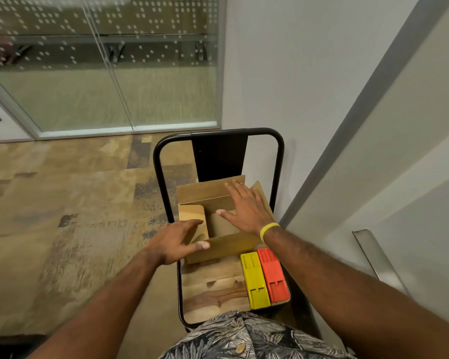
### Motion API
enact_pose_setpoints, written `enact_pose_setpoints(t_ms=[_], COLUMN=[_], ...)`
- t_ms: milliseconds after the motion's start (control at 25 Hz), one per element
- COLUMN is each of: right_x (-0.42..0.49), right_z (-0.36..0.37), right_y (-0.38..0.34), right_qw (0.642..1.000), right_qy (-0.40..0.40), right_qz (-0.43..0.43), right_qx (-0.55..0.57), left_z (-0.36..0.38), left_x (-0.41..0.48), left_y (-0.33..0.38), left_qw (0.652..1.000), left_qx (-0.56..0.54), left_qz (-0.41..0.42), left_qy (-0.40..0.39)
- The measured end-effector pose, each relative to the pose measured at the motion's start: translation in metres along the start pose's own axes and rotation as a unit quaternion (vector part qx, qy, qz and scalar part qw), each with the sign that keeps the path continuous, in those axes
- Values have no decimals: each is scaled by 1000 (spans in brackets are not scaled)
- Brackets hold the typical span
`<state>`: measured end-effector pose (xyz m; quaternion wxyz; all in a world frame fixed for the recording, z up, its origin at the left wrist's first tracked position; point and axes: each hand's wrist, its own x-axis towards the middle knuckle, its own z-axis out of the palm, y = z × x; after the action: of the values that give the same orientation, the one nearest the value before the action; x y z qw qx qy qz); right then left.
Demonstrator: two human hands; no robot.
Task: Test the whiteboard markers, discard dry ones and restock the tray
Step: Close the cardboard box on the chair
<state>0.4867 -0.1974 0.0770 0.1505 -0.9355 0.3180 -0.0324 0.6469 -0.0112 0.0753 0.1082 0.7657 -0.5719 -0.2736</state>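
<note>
Palm down, my right hand (246, 209) was spread flat over the far right part of the open brown cardboard box (218, 224), fingers straight and fanned toward the back flap, the thumb pointing left across the opening. It held nothing; whether the palm pressed on the flap or only hovered over it I could not tell. My left hand (178, 240) reached in from the near left, fingers stretched loosely over the small left flap and the thumb tip against the edge of the near flap, gripping nothing.

I counted one box with four flaps folded outward, and inside it I could make out only brown cardboard. Two flat plastic cases lay side by side, touching, just beside the box's near right corner: one yellow plastic case (254, 278) and one orange plastic case (272, 274). All three sat on the wooden surface (213, 288) of a cart with a black metal tube frame (218, 132).

A yellow band (268, 231) circled my right wrist, and my leaf-patterned shirt (257, 338) hid the near edge of the cart. To my right, a narrow grey metal tray (379, 257) ran along the white board (412, 151), well apart from both hands. Patchy tan carpet (62, 203) and a dotted glass wall (101, 73) lay beyond on the left.
</note>
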Motion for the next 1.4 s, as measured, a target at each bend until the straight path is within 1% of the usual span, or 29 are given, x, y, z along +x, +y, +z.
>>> enact_pose_setpoints(t_ms=[120,240,280,360,440,520,600,720,800,880,920,1040,1120,1160,1280,1400], right_x=[-6,-14,-18,-25,-35,-43,-49,-56,-58,-58,-57,-58,-60,-60,-56,-47], right_z=[-11,-16,-16,-12,-9,-7,-8,-12,-14,-14,-14,-16,-20,-22,-18,-9], right_y=[5,13,17,25,29,26,21,12,9,7,7,6,5,5,7,8], right_qw=[999,994,989,968,937,925,933,959,975,975,974,974,977,982,995,997], right_qy=[41,61,59,48,43,33,21,-9,-86,-179,-206,-220,-203,-180,-58,54], right_qz=[14,92,129,187,207,200,179,133,98,64,48,14,-6,-22,-61,-56], right_qx=[22,24,49,162,277,321,311,251,179,111,85,52,58,60,53,20], left_z=[-5,-5,-5,-8,-11,-12,-12,-13,-13,-13,-12,-7,-2,0,4,5], left_x=[8,12,12,12,13,14,17,21,23,23,22,20,18,17,12,8], left_y=[-3,-6,-6,-7,-7,-8,-7,-3,-2,0,1,-1,-9,-15,-27,-33], left_qw=[1000,1000,999,998,995,992,990,989,988,988,988,984,981,977,962,944], left_qx=[-9,-13,-24,-56,-96,-124,-134,-144,-147,-146,-149,-170,-178,-185,-205,-219], left_qz=[-3,-4,1,5,-4,-10,-11,-26,-32,-37,-39,-36,-29,-26,-26,-48], left_qy=[-10,-23,-23,-24,-29,-33,-35,-34,-33,-25,-18,29,75,102,180,242])
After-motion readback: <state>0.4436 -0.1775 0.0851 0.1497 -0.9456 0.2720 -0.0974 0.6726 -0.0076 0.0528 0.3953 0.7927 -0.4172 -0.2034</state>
